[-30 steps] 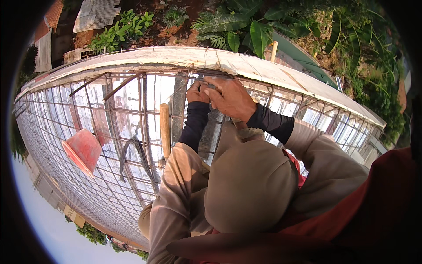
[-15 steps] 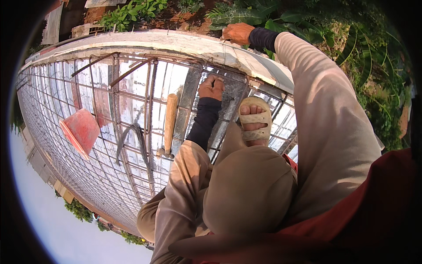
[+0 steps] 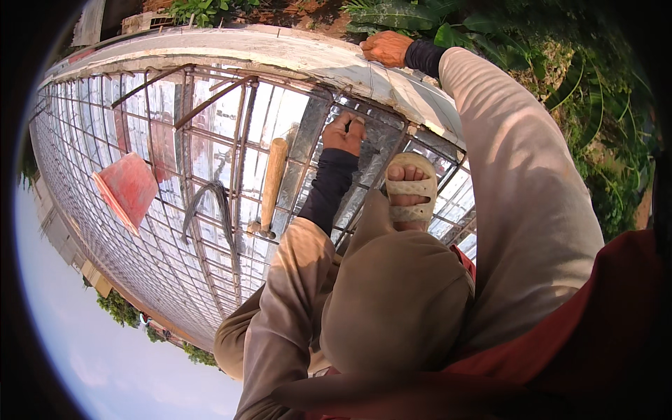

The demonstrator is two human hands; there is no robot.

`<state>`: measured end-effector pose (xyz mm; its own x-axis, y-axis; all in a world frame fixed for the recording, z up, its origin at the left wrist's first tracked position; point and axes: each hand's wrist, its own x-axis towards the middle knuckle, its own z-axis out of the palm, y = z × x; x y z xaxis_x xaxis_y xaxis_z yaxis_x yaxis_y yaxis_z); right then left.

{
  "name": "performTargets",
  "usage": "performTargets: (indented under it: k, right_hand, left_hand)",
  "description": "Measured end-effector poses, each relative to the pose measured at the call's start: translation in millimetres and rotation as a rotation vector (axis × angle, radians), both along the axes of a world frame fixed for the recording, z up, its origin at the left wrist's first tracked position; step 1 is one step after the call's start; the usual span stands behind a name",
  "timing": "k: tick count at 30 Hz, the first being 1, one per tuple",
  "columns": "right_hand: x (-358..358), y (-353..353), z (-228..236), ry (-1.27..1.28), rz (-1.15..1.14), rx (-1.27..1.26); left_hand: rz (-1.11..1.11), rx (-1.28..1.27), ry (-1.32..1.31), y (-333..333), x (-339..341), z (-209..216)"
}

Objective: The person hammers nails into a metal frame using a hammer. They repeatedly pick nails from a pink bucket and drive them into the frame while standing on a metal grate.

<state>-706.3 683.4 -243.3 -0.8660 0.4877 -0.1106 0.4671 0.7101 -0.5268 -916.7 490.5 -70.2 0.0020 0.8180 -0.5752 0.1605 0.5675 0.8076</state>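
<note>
My left hand (image 3: 344, 134) reaches into the corner of the steel rebar mesh (image 3: 168, 231), just inside the pale wall (image 3: 280, 52). Its fingers are curled, and whatever they hold is hidden. Stretched over the far side, my right hand (image 3: 387, 49) is closed at the wall's outer edge; what lies within its fingers cannot be made out. Left of my left forearm a hammer (image 3: 274, 182) with a wooden handle lies on the mesh, head toward me. Beside it is a bent bundle of dark tie wire (image 3: 210, 199).
A red, dusty bucket-like container (image 3: 127, 189) lies tilted on the mesh at left. Rusty bent bars (image 3: 213, 103) stick out near the wall. Shiny sheeting shows beneath the mesh. My sandalled foot (image 3: 411, 189) stands right of my left hand. Green plants (image 3: 483, 42) grow beyond the wall.
The view has shifted slightly, moving the wall and tools upward in the picture. My left hand stays at the mesh corner, and my right hand stays closed at the wall's outer edge.
</note>
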Motion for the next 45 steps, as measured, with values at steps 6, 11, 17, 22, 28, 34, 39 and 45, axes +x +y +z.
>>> performTargets:
  k: [6,11,17,22,28,34,39,45]
  right_hand:
    - [6.1,-6.7,48.8,0.112,0.116,0.201]
    - [21.1,-8.3,84.1,0.194,0.138,0.256]
    - [7.4,-16.2,159.7,0.248,0.045,-0.274]
    - [4.0,-8.2,192.6,0.411,0.092,-0.542]
    - [-0.8,-6.2,218.8,0.245,0.054,-0.753]
    - [-4.1,10.5,228.2,0.214,0.009,-0.557]
    - [-0.2,-19.2,293.3,0.417,-0.151,0.317]
    - [-18.2,-84.0,289.0,0.119,0.112,0.467]
  left_hand:
    - [0.038,0.047,0.056,-3.3,-0.6,-6.5]
    - [0.010,0.075,0.055,-1.9,1.0,-8.8]
    - [-0.029,0.140,0.156,-1.3,-3.3,-6.1]
    - [0.001,0.169,0.080,-1.2,-1.2,-3.4]
    - [0.057,0.193,0.180,-0.6,1.7,-16.3]
    - [0.092,0.203,0.113,-9.5,2.0,-39.6]
    - [0.012,0.134,0.219,-3.0,0.2,-12.0]
    - [0.034,0.133,0.211,-3.2,0.8,-9.8]
